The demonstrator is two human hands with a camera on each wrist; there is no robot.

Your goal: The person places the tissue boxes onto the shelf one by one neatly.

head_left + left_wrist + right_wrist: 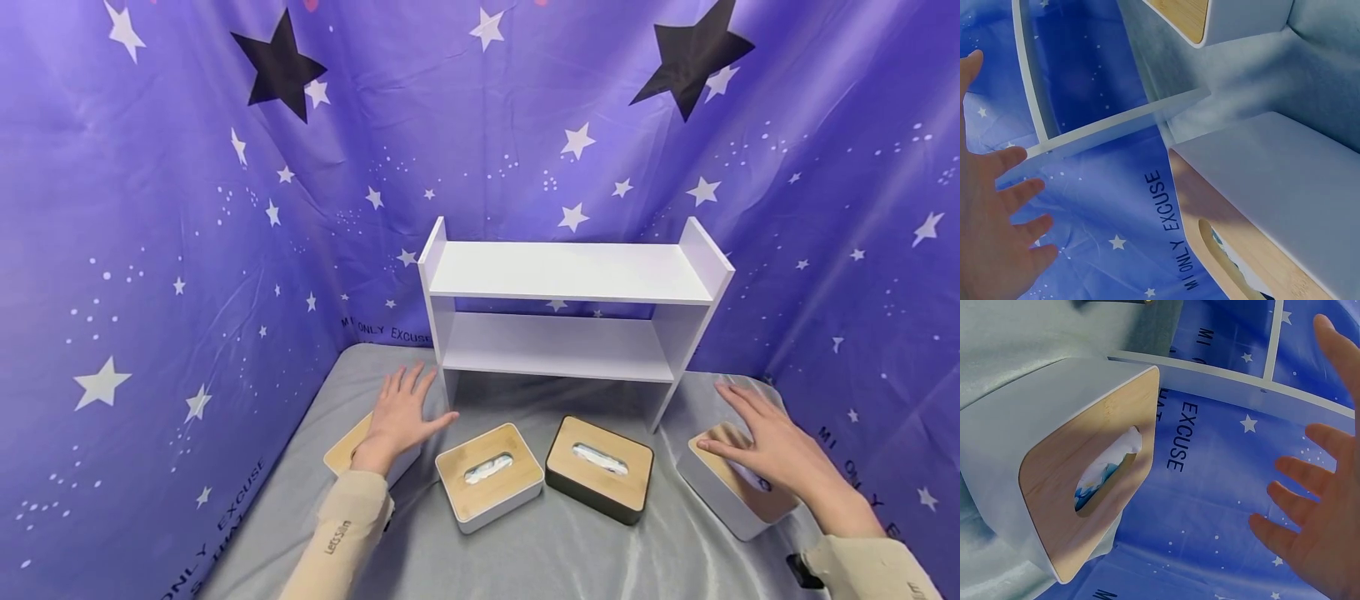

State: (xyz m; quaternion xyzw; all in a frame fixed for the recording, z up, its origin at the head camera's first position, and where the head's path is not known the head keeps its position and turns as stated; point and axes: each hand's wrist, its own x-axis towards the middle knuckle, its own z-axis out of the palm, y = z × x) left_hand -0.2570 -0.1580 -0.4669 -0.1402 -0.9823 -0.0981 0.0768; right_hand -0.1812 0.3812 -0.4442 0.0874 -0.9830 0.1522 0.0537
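Observation:
My left hand [397, 417] hovers with spread fingers above the far-left tissue box [347, 446], a white one with a wooden lid that the hand and sleeve partly hide. Over the far-right white tissue box [723, 492], my right hand [783, 446] is held out, fingers extended and holding nothing. Between the hands lie a white tissue box [465, 492] and a black tissue box [600, 454], both with wooden lids and slots showing tissue. In the left wrist view the left-hand box [1272, 169] lies apart from the fingers; the right wrist view shows the same for its box [1054, 462].
A white two-tier shelf [562, 271] stands behind the boxes on the grey cloth [525, 567]. Purple star-patterned curtains [187, 250] close in the back and both sides.

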